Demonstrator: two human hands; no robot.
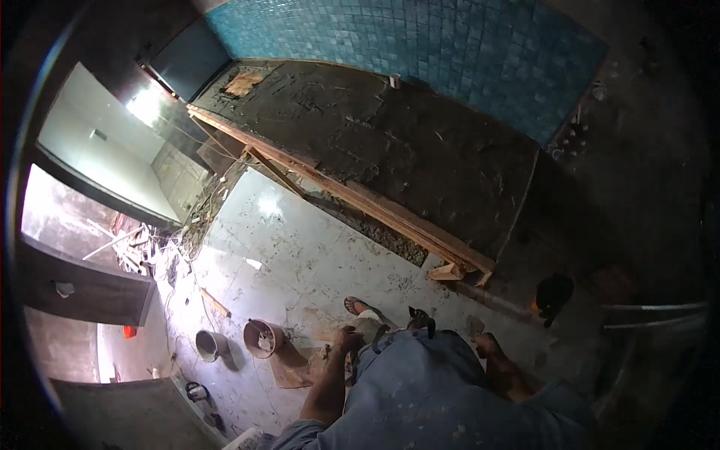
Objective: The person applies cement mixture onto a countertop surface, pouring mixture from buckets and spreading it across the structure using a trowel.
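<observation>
My left hand (346,340) hangs beside my left leg, close to a brown bucket with something inside (277,345). Its fingers look curled, but what they hold, if anything, is too dark to make out. On the other side of my body, my right hand (487,346) is curled low by my hip. A small greyish patch (474,325) shows just beyond its fingers; I cannot tell whether it is held. Past my hands stretches a raised slab of dark, wet-looking mortar (390,150), edged with a wooden board (352,196). My sandalled foot (358,305) stands on the floor.
A second, grey bucket (212,346) stands left of the brown one. Blue-green tiles (420,45) cover the wall behind the slab. A wooden stick (215,302) and dirt lie on the pale floor (300,262). Debris (139,247) is piled at the far left.
</observation>
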